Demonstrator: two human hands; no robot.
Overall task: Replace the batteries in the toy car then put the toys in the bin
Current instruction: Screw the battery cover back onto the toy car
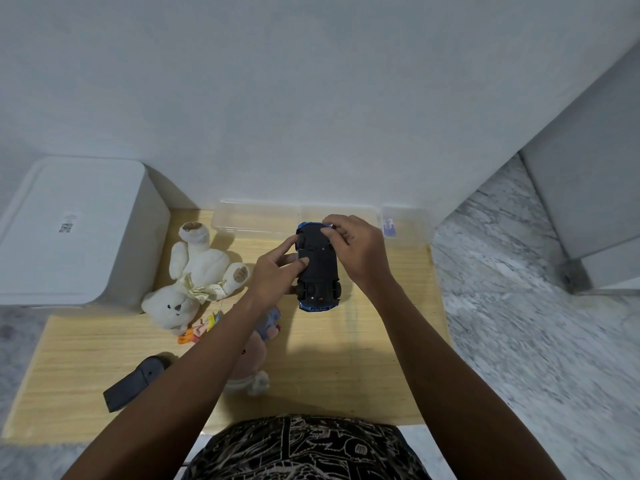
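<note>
while the toy car (pixel 317 268) lies belly-up, left hand (pixel 277 268) and right hand (pixel 358 249) grip it, fingers curled onto the underside. wooden table (pixel 381 358), white wall (pixel 311 98) behind, marble floor (pixel 519 306).

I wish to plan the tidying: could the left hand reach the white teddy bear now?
Probably yes, once freed: the left hand holds the toy car, and the white teddy bear lies uncovered just to its left.

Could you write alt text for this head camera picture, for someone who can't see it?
Two hands, left hand and right hand, hold an upside-down blue toy car over a wooden table. A white teddy bear lies to the left.
</note>
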